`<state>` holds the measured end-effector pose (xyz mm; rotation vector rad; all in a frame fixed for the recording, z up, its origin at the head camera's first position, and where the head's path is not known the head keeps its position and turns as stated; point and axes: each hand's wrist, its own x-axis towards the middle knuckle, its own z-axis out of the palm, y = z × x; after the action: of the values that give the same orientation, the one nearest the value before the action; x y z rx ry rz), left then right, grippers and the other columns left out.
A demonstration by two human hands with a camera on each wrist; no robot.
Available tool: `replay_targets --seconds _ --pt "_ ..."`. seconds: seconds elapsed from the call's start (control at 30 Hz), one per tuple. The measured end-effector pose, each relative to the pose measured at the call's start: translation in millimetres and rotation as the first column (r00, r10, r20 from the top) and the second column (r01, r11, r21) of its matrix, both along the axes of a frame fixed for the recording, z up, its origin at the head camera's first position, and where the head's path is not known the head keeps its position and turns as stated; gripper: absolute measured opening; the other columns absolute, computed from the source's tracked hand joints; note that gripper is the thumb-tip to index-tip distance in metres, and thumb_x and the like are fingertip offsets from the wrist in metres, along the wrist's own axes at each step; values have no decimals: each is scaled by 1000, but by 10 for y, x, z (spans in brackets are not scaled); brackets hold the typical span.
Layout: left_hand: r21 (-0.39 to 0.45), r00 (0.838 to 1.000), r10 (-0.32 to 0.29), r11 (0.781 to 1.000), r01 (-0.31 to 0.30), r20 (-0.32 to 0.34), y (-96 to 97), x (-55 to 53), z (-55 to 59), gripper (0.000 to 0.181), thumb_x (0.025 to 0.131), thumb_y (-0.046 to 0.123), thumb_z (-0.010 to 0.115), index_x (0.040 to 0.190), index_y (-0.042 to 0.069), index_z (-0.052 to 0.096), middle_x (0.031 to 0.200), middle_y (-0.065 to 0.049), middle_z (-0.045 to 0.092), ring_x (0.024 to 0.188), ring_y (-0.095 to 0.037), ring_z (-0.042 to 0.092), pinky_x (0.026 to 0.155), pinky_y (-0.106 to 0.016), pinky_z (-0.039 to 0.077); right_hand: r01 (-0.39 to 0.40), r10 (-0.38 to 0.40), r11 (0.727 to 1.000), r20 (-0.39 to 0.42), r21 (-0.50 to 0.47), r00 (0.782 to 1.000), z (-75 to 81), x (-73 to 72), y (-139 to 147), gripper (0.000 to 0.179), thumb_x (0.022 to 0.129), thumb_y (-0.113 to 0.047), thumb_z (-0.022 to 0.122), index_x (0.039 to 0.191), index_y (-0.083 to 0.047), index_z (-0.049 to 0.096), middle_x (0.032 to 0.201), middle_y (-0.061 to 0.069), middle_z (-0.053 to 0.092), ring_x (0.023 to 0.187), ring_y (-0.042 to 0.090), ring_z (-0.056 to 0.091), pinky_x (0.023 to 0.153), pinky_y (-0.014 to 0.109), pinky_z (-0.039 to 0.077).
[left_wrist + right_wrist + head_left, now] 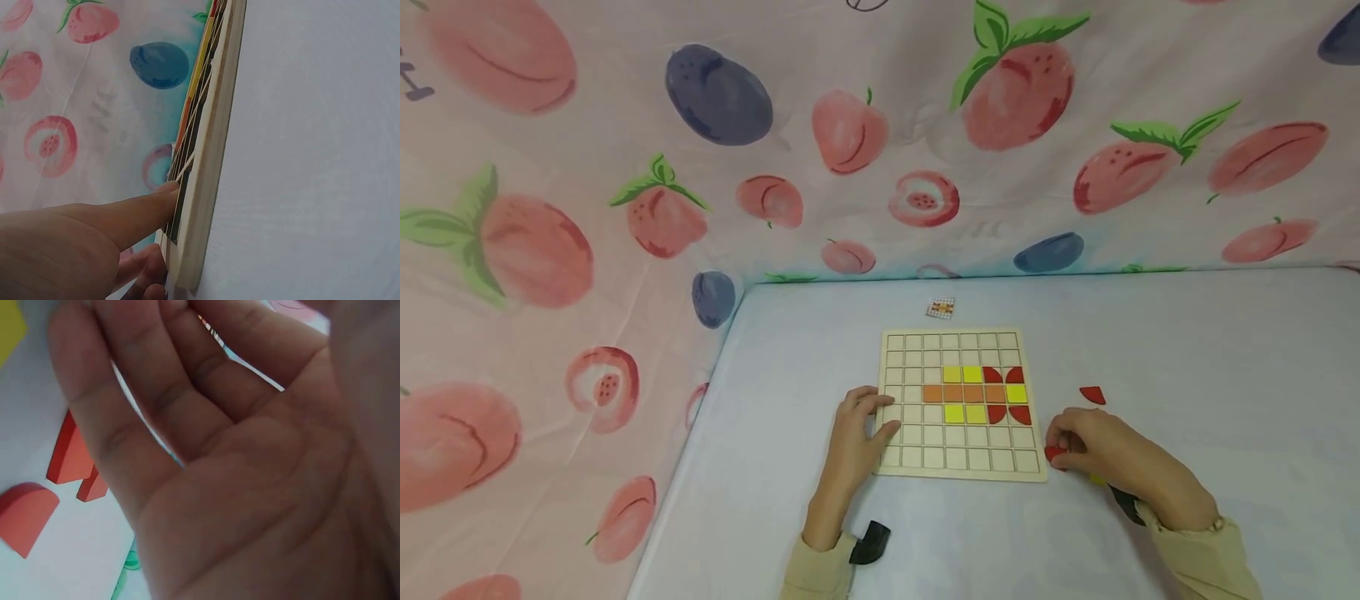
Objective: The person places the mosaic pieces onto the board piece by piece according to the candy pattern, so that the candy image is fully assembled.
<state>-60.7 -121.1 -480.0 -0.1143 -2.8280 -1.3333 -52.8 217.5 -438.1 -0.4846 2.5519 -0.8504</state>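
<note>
A square wooden grid board (925,457) lies flat on the table. Yellow squares (953,413), a row of orange squares (952,393) and red quarter-circle tiles (1019,414) fill cells in its middle and right. My left hand (857,433) rests at the board's left edge, thumb and fingers spread; its thumb touches the grid in the left wrist view. Just off the board's lower right edge, my right hand (1097,446) pinches a red quarter-circle tile (1054,453) between thumb and fingers. In the right wrist view the palm (250,487) fills most of the picture and the fingertips are cut off.
Beyond the right hand lies a loose red tile (1092,394). Part of a yellow tile (1098,479) shows beneath that hand. A small patterned card (941,308) lies behind the board. Fruit-print cloth (880,192) borders the table at the back and left.
</note>
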Motion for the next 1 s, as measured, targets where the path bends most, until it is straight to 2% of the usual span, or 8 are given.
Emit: replay_targets --seconds 0.13,0.23,0.37,0.53,0.67,0.83,1.0 --pt "-3 1000 -3 1000 3 -8 -5 -8 7 31 88 13 76 117 7 69 136 -12 53 115 -26 54 100 -47 44 -19 19 1000 -16 -15 1000 22 -24 2 18 82 -12 80 84 -15 63 71 -7 50 66 6 45 58 21 41" --pt "-7 1000 -2 1000 2 -15 -10 -13 16 31 88 13 76 117 7 69 136 -12 53 116 -27 54 100 -48 44 -18 19 1000 -58 8 998 52 -41 -12 16 83 -13 79 95 -11 69 73 -8 52 68 6 47 59 21 42" --pt "-9 1000 2 1000 -2 -9 -7 -10 20 30 87 12 76 116 7 69 136 -12 53 116 -27 54 101 -47 43 -20 24 999 -133 33 991 89 -48 -28 26 86 -16 77 110 -9 72 79 -10 55 72 4 48 63 21 45" --pt "-4 1000 3 1000 -3 -2 0 -4 7 30 87 12 76 116 7 69 136 -12 53 116 -27 54 101 -47 43 -38 36 999 -191 -8 981 116 -66 -71 18 85 -15 77 103 -12 75 82 -12 62 72 2 51 64 22 48" --pt "-3 1000 -3 1000 3 -4 8 -1 -2 30 87 13 76 116 7 69 136 -12 53 116 -26 54 101 -47 43 -10 4 999 -172 -31 985 152 -96 -147 16 84 -16 78 99 -12 75 82 -11 66 72 4 54 63 22 48" --pt "-4 1000 5 1000 -5 -2 5 8 1 30 87 13 76 116 8 69 136 -11 53 115 -26 54 100 -47 43 18 -22 1000 -180 -21 983 188 -158 -273 15 84 -14 78 98 -12 74 83 -9 68 73 6 57 66 23 50" --pt "10 1000 -3 1000 3 -2 -1 8 3 30 88 12 76 116 7 69 136 -12 53 115 -26 54 100 -48 43 20 -18 1000 -238 4 971 223 -213 -387 12 85 -12 78 96 -10 73 85 -5 71 74 9 59 70 29 53"
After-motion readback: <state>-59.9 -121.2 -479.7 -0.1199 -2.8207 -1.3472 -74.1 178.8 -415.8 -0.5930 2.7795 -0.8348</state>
